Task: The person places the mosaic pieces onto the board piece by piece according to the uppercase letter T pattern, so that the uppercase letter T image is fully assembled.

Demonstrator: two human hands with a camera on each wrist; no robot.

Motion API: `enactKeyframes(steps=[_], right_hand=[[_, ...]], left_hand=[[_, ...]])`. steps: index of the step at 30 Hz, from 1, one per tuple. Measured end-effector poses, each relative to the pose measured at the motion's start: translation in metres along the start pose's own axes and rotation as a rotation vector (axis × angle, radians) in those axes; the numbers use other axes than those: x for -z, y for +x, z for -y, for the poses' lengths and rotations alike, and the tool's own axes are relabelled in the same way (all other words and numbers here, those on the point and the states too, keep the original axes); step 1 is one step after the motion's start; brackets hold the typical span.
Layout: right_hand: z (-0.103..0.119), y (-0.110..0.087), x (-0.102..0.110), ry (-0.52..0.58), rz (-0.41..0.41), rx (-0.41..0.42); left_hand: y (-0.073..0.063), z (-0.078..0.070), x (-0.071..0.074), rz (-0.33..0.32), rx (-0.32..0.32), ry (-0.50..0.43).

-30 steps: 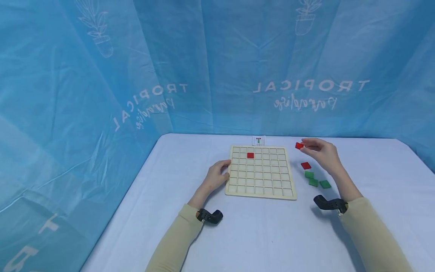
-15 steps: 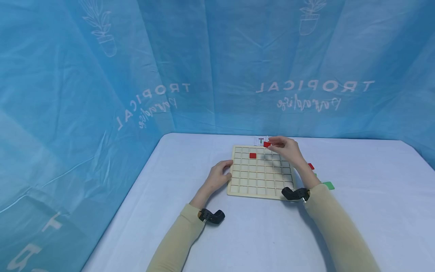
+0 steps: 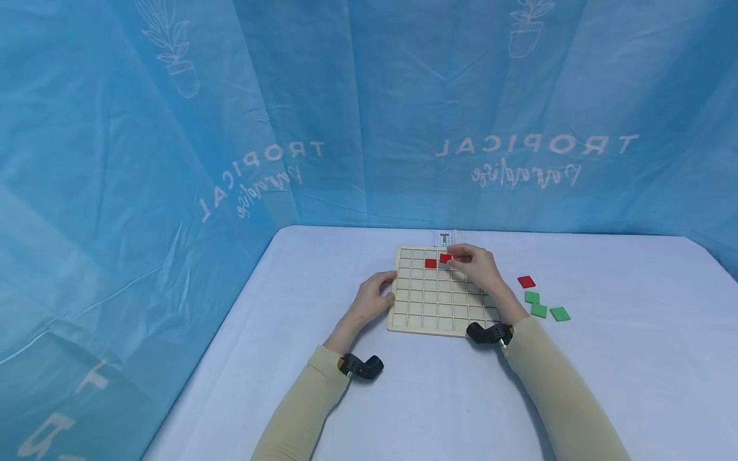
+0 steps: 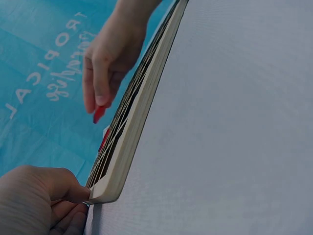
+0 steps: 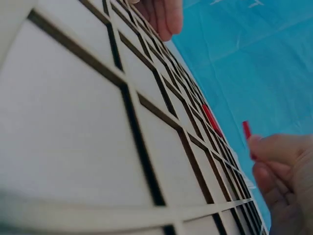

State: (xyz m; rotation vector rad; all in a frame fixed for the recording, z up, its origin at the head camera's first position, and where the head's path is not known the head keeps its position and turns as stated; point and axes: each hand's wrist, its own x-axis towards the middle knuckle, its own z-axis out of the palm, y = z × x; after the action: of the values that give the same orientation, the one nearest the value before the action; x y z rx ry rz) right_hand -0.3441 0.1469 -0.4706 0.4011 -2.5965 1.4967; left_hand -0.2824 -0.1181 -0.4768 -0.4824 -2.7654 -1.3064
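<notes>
Red tile: held above the far part of the grid board, to the right of the red tile already seated in the grid. Both wrist views show the held tile raised clear of the board surface.

Right hand: pinches the held tile between thumb and fingertips, with the forearm passing over the right edge of the board.

Seated tile: lies in the third column from the left, second row from the far edge.

Left hand: touches the left edge of the board with curved thumb and fingers, set apart along that edge. Whether they pinch the board or only rest against it cannot be told.

Pattern card: lies just beyond the far edge of the board and carries a small grid with red and green marks.

Loose tiles, right of the board: one red spare is farthest from the person; three green tiles lie nearer, in a loose cluster.

Counter: covered in white cloth; supports the board, card and loose tiles.

Wrists: each carries a black wrist unit beside a beige sleeve.

Backdrop: blue fabric with white plant drawings and reversed "TROPICAL Paradise" lettering.
</notes>
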Motion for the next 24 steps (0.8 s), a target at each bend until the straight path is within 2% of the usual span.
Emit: enactKeyframes(steps=[11,19,24], right_hand=[[-0.0047,-0.0021,-0.0077,-0.131,0.025,0.022],[-0.0053,-0.0017,-0.0074,-0.112,0.005,0.011],[-0.0065,-0.0008,-0.0088,-0.124,-0.005,0.033]], left_hand=[[0.0005,0.0011,-0.0002,-0.006,-0.011,0.005],[-0.0003,0.0005,-0.0002,-0.006,-0.011,0.004],[-0.0004,0.0009,-0.0005,-0.006,-0.002,0.012]])
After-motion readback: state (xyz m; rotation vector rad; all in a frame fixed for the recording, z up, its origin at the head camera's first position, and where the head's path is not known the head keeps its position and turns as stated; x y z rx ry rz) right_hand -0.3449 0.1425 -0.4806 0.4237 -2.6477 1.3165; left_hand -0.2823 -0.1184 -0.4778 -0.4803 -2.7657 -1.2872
